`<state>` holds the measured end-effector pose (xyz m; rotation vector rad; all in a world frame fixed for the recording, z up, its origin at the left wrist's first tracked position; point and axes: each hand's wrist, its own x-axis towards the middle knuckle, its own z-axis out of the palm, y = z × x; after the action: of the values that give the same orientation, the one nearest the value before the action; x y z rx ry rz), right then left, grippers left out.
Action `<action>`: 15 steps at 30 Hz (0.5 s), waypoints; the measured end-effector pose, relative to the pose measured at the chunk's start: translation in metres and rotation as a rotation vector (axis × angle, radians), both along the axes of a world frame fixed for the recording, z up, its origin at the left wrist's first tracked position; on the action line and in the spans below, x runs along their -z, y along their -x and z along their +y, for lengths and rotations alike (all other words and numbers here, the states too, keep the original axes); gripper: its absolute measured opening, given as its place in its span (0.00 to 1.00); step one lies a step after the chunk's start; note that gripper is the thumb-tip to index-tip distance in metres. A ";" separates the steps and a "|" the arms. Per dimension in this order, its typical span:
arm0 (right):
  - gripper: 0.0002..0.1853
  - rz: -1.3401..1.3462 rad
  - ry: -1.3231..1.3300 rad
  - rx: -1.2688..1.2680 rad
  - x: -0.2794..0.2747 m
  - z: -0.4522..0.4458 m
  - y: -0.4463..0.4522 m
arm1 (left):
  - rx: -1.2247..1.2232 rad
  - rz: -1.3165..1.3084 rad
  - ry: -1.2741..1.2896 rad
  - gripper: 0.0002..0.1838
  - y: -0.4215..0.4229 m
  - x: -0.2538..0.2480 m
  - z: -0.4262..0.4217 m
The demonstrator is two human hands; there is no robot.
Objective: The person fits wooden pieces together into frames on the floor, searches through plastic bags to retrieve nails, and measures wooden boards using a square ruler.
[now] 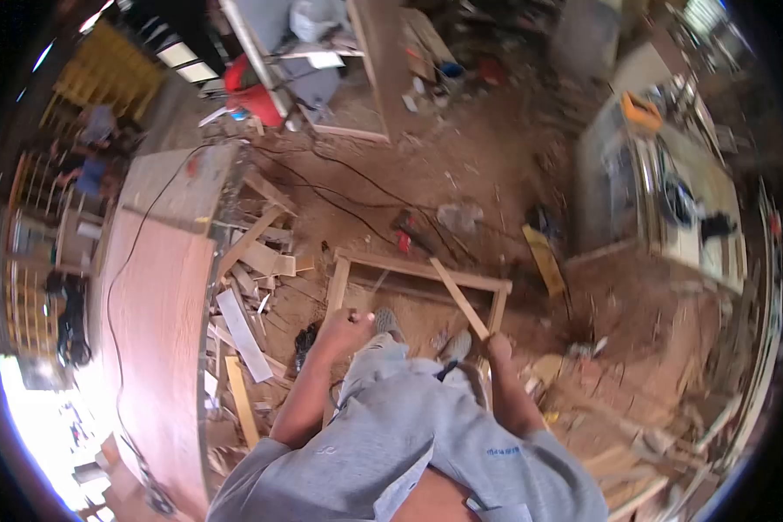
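Observation:
A rectangular wooden frame (pixel 409 264) stands around my legs, its far rail crossing in front of my feet. My right hand (pixel 498 347) is closed around the near end of a thin wooden strip (pixel 459 297), whose far end reaches the frame's far rail. Beside the frame's left side is my left hand (pixel 349 327), with its fingers curled; whether it holds something small cannot be made out.
A workbench with a pinkish plywood sheet (pixel 161 313) stands at the left. Offcuts (pixel 245 335) litter the ground beside it. A red tool (pixel 404 233) and black cables lie beyond the frame. At the right is a large cabinet (pixel 618 183). A person (pixel 91 174) is far left.

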<state>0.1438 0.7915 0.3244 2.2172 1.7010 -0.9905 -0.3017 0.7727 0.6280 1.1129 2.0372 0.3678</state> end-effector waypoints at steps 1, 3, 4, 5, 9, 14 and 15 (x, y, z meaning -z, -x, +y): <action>0.17 0.058 -0.003 0.085 -0.009 -0.007 0.007 | 0.003 0.014 0.057 0.28 0.019 0.012 0.007; 0.14 -0.107 0.008 0.016 -0.057 -0.008 0.031 | 0.031 0.034 0.102 0.30 0.028 0.004 0.016; 0.12 -0.135 0.056 0.078 -0.065 -0.006 0.040 | 0.045 0.047 0.063 0.30 0.029 -0.015 0.029; 0.16 -0.164 0.103 0.139 -0.075 -0.004 0.048 | 0.085 0.049 0.040 0.30 0.035 -0.010 0.034; 0.11 -0.171 0.083 0.188 -0.091 0.004 0.075 | 0.179 0.065 0.061 0.31 0.062 -0.002 0.053; 0.11 -0.174 0.008 0.053 -0.065 0.004 0.086 | 0.161 0.128 -0.011 0.26 0.077 0.016 0.052; 0.12 -0.170 0.009 0.004 -0.067 0.008 0.087 | 0.157 0.126 -0.018 0.26 0.076 0.015 0.052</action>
<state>0.0571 0.7992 0.3910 2.2295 1.6153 -0.7830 -0.3780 0.8250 0.6129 1.3266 2.0418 0.2424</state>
